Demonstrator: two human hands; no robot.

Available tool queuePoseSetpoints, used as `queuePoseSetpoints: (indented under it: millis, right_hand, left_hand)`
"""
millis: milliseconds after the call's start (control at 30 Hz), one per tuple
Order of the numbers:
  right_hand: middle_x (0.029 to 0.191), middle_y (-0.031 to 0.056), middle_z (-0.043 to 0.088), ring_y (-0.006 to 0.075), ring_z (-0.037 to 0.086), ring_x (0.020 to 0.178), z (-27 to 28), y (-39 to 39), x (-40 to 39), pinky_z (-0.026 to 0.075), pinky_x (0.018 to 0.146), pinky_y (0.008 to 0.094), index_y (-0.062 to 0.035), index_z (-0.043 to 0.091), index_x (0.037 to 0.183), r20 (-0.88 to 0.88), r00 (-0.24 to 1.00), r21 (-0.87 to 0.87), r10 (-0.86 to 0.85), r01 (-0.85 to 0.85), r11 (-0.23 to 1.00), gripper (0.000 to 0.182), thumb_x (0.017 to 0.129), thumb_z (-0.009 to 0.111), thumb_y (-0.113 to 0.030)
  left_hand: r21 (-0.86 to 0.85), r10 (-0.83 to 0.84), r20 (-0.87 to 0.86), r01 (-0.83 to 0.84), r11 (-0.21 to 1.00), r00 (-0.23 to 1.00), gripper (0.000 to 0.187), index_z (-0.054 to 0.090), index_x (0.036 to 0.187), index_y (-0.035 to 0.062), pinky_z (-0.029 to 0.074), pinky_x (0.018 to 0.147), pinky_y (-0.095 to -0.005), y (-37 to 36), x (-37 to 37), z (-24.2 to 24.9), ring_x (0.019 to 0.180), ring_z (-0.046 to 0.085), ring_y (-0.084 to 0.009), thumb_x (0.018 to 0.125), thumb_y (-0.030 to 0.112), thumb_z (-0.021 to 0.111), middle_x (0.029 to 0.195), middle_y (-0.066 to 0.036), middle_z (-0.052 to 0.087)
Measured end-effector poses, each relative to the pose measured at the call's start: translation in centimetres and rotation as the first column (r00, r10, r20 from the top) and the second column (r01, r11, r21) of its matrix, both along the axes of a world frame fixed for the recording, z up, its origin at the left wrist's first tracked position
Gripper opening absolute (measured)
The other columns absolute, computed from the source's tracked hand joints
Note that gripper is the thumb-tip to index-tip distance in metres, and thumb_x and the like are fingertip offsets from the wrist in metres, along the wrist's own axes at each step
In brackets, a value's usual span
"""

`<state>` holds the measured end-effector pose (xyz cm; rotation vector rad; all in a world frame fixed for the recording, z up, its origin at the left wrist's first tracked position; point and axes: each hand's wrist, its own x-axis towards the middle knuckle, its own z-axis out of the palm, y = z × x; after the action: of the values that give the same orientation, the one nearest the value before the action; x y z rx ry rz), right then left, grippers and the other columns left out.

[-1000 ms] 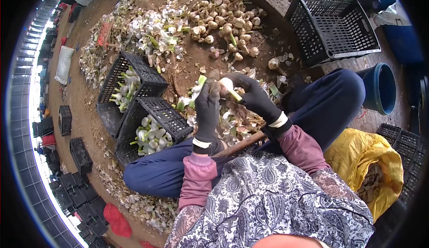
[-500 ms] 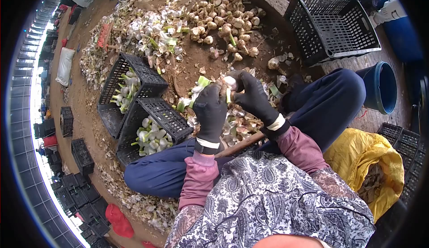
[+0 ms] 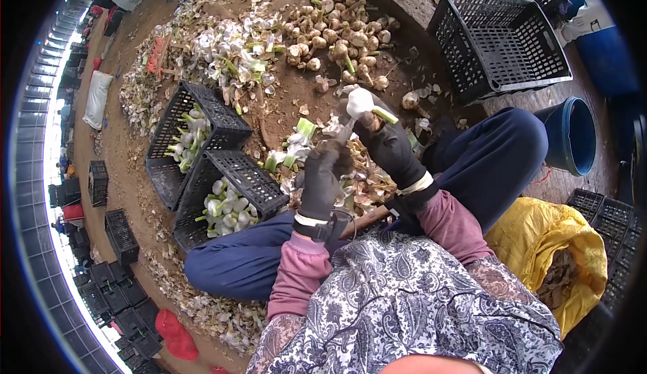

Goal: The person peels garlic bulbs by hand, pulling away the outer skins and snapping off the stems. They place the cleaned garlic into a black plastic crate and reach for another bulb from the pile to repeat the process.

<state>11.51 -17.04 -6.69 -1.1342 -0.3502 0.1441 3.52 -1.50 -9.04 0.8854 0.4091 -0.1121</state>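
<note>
A clean white garlic bulb point(image 3: 360, 103) with a short green stem is held up in my gloved right hand point(image 3: 391, 146), whose fingers are closed around its stem end. Just left of and below it is my gloved left hand point(image 3: 325, 175), its fingers curled. A thin greyish shape near those fingertips is blurred, so what the hand holds is hard to make out. Below and between the hands lies a heap of loose garlic skins point(image 3: 367, 180). Cut garlic pieces with green stems point(image 3: 296, 146) lie beside my left hand.
Unpeeled garlic bulbs point(image 3: 337, 34) are piled ahead, beside white peelings point(image 3: 232, 47). Two tilted black crates point(image 3: 232, 172) hold peeled garlic on the left. At right stand a black crate point(image 3: 502, 44), a blue bucket point(image 3: 573, 138) and a yellow sack point(image 3: 539, 232).
Both hands were together at the bulb; now they are apart. The right hand has raised and turned the bulb so its white side shows, while the left hand has dropped slightly lower.
</note>
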Motion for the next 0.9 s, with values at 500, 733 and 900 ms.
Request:
queuePoseSetpoints:
  millis: [500,733,900]
  right_hand:
    - [0.12,0.0065,0.069,0.0134,0.064,0.107,-2.5,0.2,-0.1,0.052,0.094,0.0292,-0.0029,0.061,0.132,-0.337,0.938,-0.121,0.085,-0.133,0.984,0.041,0.092,0.068,0.0]
    - [0.1,0.0048,0.071,0.0111,0.067,0.086,-2.5,0.8,-0.6,0.054,0.076,0.0269,-0.0009,0.066,0.113,-0.398,0.906,0.013,0.144,-0.152,0.988,0.02,0.095,0.067,-0.008]
    - [0.093,0.0016,0.068,0.0073,0.057,0.077,-4.0,-0.6,0.1,0.047,0.071,0.0238,-0.0003,0.065,0.107,-0.451,0.891,-0.18,0.051,-0.147,0.973,0.015,0.093,0.063,-0.007]
  left_hand:
    - [0.053,0.044,0.094,-0.049,0.997,0.995,0.035,0.055,0.136,0.001,0.056,0.084,-0.0309,2.5,1.9,0.8,0.098,0.066,-0.0139,0.104,0.017,0.056,0.112,-0.009,0.067]
    - [0.081,0.009,0.169,-0.023,0.996,0.986,0.027,0.061,0.123,0.0003,0.057,0.091,-0.0336,1.0,1.7,0.4,0.106,0.065,-0.0205,0.107,0.018,0.048,0.115,-0.011,0.067]
    - [-0.236,0.233,0.244,-0.175,0.956,0.941,0.047,0.055,0.133,-0.0013,0.058,0.092,-0.0377,7.6,2.3,0.3,0.113,0.064,-0.0265,0.096,0.025,0.067,0.13,-0.018,0.062]
